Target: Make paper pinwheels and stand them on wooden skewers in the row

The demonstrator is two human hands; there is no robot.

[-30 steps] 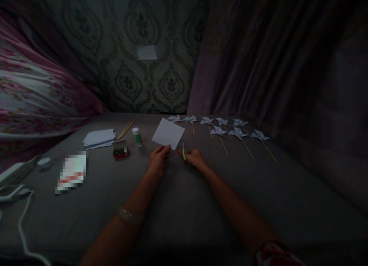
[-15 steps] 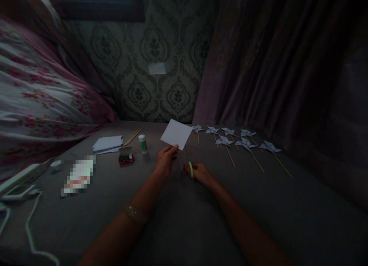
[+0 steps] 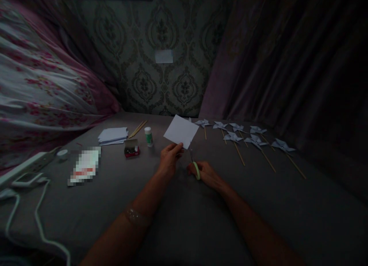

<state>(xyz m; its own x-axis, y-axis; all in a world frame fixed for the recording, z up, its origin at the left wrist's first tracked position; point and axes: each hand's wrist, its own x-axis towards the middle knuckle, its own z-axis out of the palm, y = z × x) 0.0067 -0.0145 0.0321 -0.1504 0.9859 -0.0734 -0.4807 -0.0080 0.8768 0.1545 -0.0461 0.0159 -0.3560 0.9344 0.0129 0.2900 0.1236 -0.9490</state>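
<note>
gray cloth [image 3: 184, 220], paper [image 3: 181, 131] between left fingertips [image 3: 179, 145]

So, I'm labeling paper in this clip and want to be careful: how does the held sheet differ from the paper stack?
The held sheet is a single piece, while the paper stack has several layers with uneven edges. The left hand grips the held sheet near its lower corner; the paper stack lies flat on the table, touched by neither hand. Both look white and plain.
</note>
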